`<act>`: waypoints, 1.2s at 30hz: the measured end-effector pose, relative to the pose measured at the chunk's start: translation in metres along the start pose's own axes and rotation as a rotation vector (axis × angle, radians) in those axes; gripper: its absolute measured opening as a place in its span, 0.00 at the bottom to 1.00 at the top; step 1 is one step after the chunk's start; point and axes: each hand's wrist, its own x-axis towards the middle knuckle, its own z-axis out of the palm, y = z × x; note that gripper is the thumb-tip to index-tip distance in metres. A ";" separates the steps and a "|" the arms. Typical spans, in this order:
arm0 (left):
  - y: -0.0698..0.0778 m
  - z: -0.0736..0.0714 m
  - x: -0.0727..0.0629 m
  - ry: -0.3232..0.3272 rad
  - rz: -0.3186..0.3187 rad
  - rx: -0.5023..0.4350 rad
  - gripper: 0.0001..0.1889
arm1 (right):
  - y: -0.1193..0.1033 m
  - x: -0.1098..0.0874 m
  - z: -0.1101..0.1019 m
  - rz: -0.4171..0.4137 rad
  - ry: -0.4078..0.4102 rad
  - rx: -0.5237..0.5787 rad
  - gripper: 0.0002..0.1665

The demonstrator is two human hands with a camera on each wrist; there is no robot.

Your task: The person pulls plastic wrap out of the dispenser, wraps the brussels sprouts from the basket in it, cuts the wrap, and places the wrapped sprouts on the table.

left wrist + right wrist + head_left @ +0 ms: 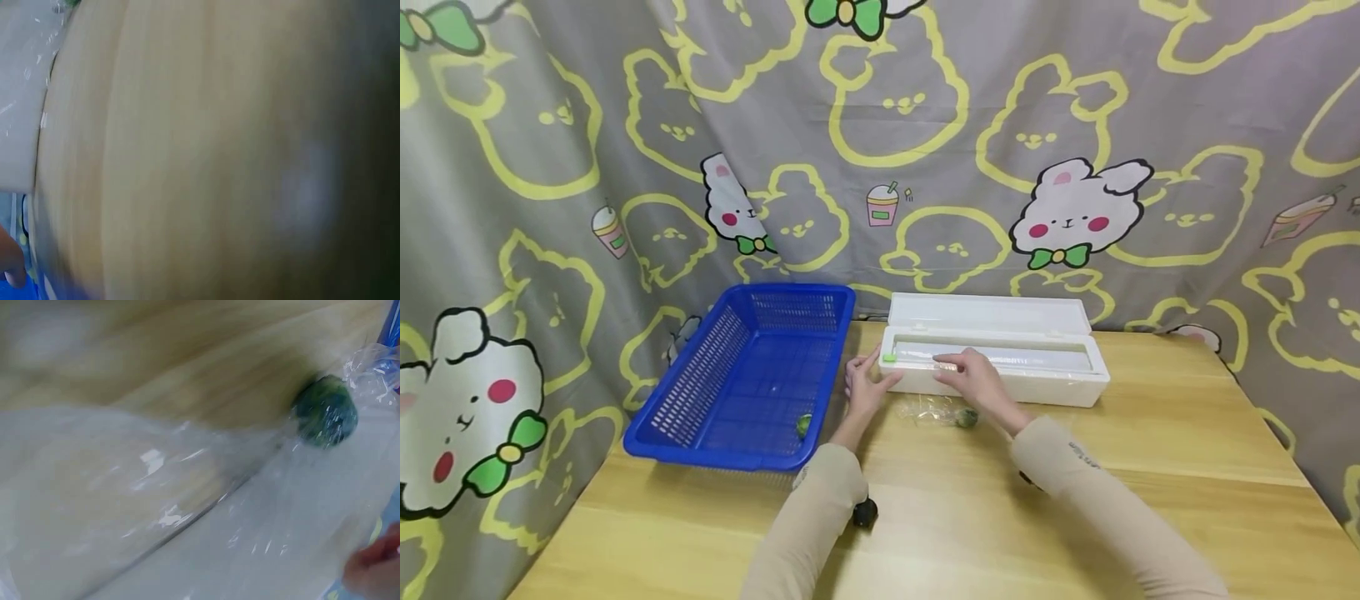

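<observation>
We find a long white box with its lid raised (1060, 390) near the far edge of the wooden table (1075, 500). Transparent plastic film (928, 409) hangs over its front onto the table, and a small round green vegetable (967, 417) lies before the box, apparently within the film. The left hand (865, 387) is at the box's left end, thumb and forefinger spread; we cannot tell whether it grips. The right hand (973, 379) is over the front rim, thumb and forefinger narrowly apart; whether film is pinched, we cannot tell. We judge the step to be severing film for wrapping. In our view, the next move calls for keeping the film taut and running the bright green slider (889, 358) across.
</observation>
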 end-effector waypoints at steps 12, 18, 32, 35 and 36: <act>-0.006 0.003 -0.007 -0.022 0.037 -0.001 0.32 | -0.010 0.033 0.038 -0.046 0.115 -0.199 0.21; -0.006 0.002 -0.004 -0.025 0.069 0.021 0.32 | -0.013 0.041 0.047 -0.018 0.103 -0.191 0.21; -0.003 0.002 -0.001 0.014 0.088 0.007 0.32 | -0.013 0.047 0.051 -0.084 0.228 -0.251 0.10; -0.003 0.002 -0.002 0.025 0.074 0.009 0.32 | -0.012 0.046 0.051 -0.098 0.222 -0.254 0.10; -0.003 0.001 -0.002 0.027 0.070 0.009 0.32 | -0.012 0.046 0.051 -0.102 0.216 -0.253 0.10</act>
